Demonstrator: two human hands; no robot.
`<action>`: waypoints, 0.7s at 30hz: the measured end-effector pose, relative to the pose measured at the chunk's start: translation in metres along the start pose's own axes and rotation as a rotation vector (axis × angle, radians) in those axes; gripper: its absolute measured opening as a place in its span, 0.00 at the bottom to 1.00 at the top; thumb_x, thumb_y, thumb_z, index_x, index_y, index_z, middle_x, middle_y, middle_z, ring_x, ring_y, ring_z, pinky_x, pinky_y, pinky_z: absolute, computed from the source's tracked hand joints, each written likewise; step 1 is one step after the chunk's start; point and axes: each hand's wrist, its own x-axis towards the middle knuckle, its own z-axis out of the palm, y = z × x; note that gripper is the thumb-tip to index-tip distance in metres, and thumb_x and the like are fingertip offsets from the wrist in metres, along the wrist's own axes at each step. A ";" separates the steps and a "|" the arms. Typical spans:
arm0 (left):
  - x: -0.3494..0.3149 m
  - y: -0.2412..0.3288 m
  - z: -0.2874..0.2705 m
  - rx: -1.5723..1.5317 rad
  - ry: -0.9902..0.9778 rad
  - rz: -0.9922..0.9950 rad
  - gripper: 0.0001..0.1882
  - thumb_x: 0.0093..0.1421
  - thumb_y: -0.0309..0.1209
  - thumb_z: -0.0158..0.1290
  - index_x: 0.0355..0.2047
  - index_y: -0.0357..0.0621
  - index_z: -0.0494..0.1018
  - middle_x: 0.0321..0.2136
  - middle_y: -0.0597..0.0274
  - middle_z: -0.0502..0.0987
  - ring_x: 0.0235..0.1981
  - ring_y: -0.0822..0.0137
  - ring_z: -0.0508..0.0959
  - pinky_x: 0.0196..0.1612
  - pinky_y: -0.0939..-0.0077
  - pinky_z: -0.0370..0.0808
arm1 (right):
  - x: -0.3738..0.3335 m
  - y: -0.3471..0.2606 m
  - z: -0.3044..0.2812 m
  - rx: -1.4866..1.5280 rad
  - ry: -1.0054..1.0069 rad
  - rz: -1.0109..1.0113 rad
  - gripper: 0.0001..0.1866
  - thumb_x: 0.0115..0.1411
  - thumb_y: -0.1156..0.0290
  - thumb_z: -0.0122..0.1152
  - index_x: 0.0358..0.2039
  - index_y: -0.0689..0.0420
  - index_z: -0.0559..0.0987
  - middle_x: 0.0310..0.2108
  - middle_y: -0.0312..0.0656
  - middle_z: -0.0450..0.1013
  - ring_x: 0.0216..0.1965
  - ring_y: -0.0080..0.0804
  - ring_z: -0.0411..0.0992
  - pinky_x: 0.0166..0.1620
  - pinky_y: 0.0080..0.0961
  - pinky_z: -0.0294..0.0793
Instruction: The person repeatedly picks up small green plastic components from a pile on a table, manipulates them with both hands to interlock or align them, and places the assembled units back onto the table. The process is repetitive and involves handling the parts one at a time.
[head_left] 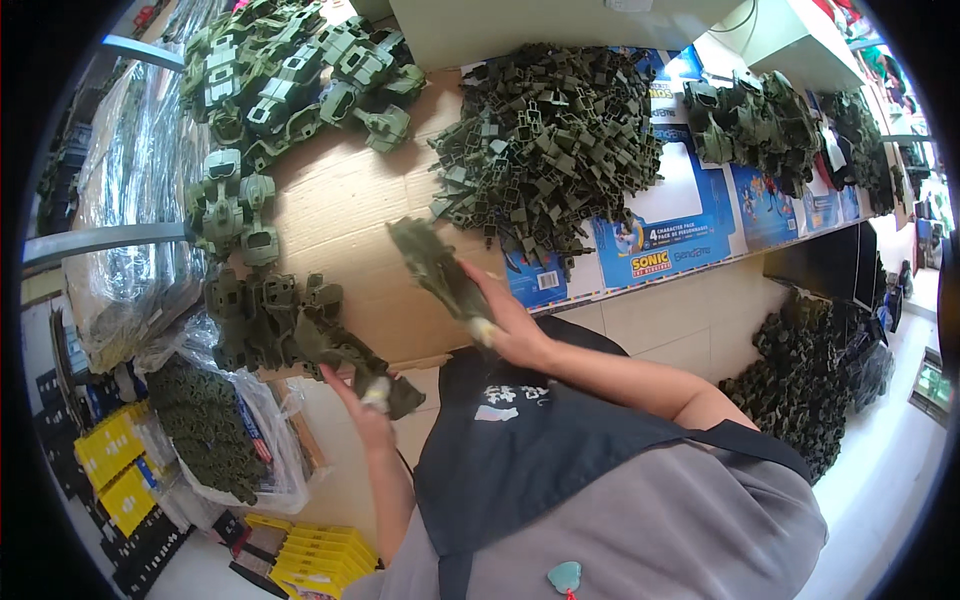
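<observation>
My right hand (515, 325) is closed round a long olive-green moulded plastic part (432, 262), holding it tilted over the brown cardboard (375, 215) in front of my apron. The part is slightly blurred. Lower and to the left, my left hand (368, 412) grips another dark green plastic part (404, 398) at the cardboard's near edge. That piece touches or overlaps a row of similar green parts (268, 318) beside it, and I cannot tell where one ends. Pale wraps show on fingers of both hands.
A big heap of small green plastic pieces (560, 145) lies on blue printed card sheets (670, 240). More large green parts (300, 75) fill the far left, others (760, 125) the right. Dark green pieces (800, 380) are piled below the table. Yellow boxes (315, 560) stand lower left.
</observation>
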 end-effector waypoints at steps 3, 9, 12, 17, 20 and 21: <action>0.001 0.009 -0.010 -0.372 -0.411 -0.229 0.38 0.58 0.32 0.49 0.63 0.59 0.39 0.56 0.44 0.56 0.40 0.52 0.74 0.41 0.65 0.76 | 0.029 0.051 0.007 -0.414 -0.129 0.153 0.41 0.48 0.67 0.59 0.61 0.51 0.50 0.54 0.60 0.56 0.56 0.55 0.56 0.57 0.38 0.58; 0.016 0.017 0.056 -0.835 -0.709 -0.412 0.39 0.57 0.60 0.38 0.57 0.41 0.52 0.44 0.47 0.68 0.39 0.49 0.75 0.41 0.56 0.76 | 0.012 0.081 -0.029 -0.554 0.072 -0.233 0.28 0.45 0.70 0.61 0.50 0.49 0.67 0.49 0.49 0.62 0.50 0.52 0.60 0.50 0.38 0.64; 0.014 0.016 0.089 -0.824 -0.499 -0.447 0.43 0.54 0.63 0.41 0.51 0.32 0.59 0.38 0.48 0.72 0.35 0.54 0.77 0.37 0.63 0.78 | -0.032 0.118 -0.111 -0.845 0.215 -0.266 0.23 0.42 0.75 0.59 0.43 0.51 0.71 0.46 0.48 0.65 0.47 0.49 0.62 0.48 0.38 0.65; 0.025 0.030 0.116 -0.706 -0.767 -0.516 0.39 0.52 0.59 0.47 0.46 0.31 0.64 0.32 0.49 0.74 0.31 0.61 0.78 0.30 0.76 0.78 | -0.043 0.161 -0.137 -1.032 0.105 -0.116 0.23 0.43 0.75 0.58 0.43 0.48 0.71 0.38 0.44 0.67 0.41 0.41 0.68 0.40 0.36 0.69; 0.031 0.026 0.119 -0.634 -0.826 -0.569 0.36 0.52 0.55 0.50 0.45 0.32 0.65 0.32 0.47 0.75 0.30 0.59 0.78 0.31 0.71 0.79 | -0.032 0.164 -0.140 -0.925 0.033 -0.081 0.21 0.45 0.74 0.58 0.43 0.48 0.71 0.34 0.43 0.68 0.36 0.40 0.71 0.34 0.34 0.71; 0.033 0.025 0.118 -0.612 -0.884 -0.611 0.34 0.53 0.54 0.50 0.45 0.32 0.65 0.33 0.47 0.75 0.31 0.59 0.78 0.32 0.70 0.78 | -0.033 0.161 -0.146 -0.894 -0.002 -0.104 0.19 0.47 0.74 0.58 0.42 0.49 0.71 0.34 0.42 0.69 0.35 0.40 0.72 0.32 0.33 0.72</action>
